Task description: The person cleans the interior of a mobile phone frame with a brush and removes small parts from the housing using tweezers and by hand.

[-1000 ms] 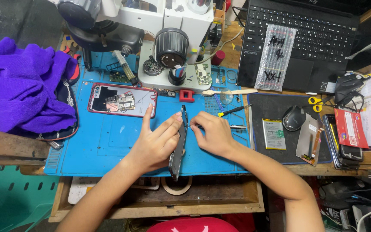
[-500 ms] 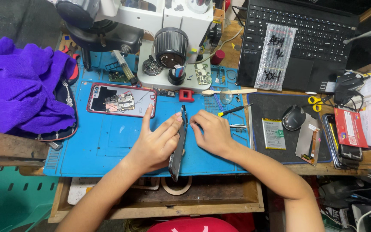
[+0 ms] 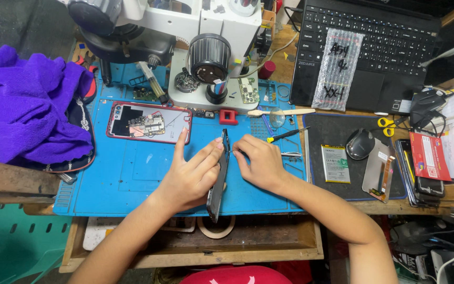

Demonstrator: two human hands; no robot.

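A dark phone (image 3: 219, 176) stands on its long edge on the blue work mat (image 3: 127, 179). My left hand (image 3: 190, 171) holds it from the left side, fingers spread along its face. My right hand (image 3: 258, 160) presses against its right side near the top, pinching a thin tool whose tip is hard to make out. An opened red-framed phone (image 3: 148, 122) with its circuit board showing lies flat on the mat, up and left of my left hand.
A white microscope (image 3: 211, 52) stands behind the mat. A purple cloth (image 3: 27, 105) lies left. A laptop (image 3: 369, 52) with a bubble bag, a mouse (image 3: 360, 143), a battery (image 3: 336, 163), scissors (image 3: 390, 125) and stacked phones (image 3: 421, 173) sit right. A screwdriver (image 3: 286, 135) lies near my right hand.
Both hands stay on the upright phone; the right hand has shifted slightly along its upper edge. Nothing else has moved.
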